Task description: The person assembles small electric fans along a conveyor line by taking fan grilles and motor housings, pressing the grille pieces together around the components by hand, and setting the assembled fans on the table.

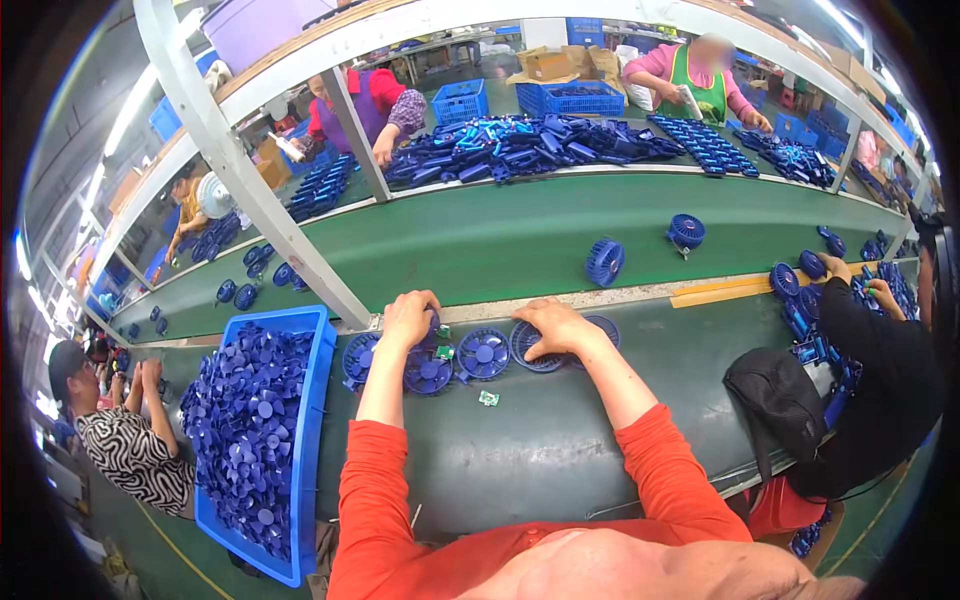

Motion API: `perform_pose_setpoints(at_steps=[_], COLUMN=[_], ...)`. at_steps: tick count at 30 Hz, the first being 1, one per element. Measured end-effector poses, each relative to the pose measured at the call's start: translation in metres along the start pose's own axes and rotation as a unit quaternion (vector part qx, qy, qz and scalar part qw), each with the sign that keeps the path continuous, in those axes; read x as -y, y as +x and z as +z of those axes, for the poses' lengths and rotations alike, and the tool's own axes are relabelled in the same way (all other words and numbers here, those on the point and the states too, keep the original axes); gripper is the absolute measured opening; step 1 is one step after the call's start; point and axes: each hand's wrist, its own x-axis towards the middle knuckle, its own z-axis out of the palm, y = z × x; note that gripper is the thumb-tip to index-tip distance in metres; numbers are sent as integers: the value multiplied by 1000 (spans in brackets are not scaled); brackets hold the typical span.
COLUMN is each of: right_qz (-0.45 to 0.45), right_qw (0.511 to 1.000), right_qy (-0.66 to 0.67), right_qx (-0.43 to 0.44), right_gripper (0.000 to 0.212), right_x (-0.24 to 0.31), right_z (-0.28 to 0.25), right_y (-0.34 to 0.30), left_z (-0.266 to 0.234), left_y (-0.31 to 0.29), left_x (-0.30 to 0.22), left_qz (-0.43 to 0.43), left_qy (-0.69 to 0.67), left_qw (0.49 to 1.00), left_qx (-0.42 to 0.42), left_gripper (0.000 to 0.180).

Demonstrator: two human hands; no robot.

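A row of round blue fan housings lies along the far edge of my green bench. Above the left part of the row, my left hand (408, 320) has its fingers curled down, with a bit of blue under them; what it holds is mostly hidden. Below it sit a fan housing (428, 374) and a small green circuit board (445, 352). My right hand (555, 328) grips a round fan guard (538, 362) by its rim, the thumb inside the ring. Between my hands rests a fan with blades (484, 354). Another circuit board (489, 398) lies nearer me.
At my left stands a blue crate (318, 400) heaped with fan blades (250, 430). Beyond the bench runs a green conveyor belt (470, 240) carrying fans (605, 262). A white post (250, 200) rises at far left. A black bag (775, 400) and a co-worker are at right.
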Motion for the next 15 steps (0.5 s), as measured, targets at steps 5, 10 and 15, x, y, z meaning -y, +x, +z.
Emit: perform_pose_setpoints(at_steps=[5,10,15], right_qz=[23,37,44], right_qw=[1000,998,995], right_qy=[8,13,57], right_qx=[-18,-59,-63], right_gripper=[69,51,40], right_x=[-9,-5,-26], right_z=[1,-12,-16], right_y=[3,-4,-7], left_z=[-29,-59,-57], left_y=[-7,-22,-26], left_x=[14,12,3], left_qz=[-27,-22,-45], left_qy=[4,-19,-134], left_qw=[995,972,949], left_qx=[-98,-233,-281], left_gripper=[19,13,17])
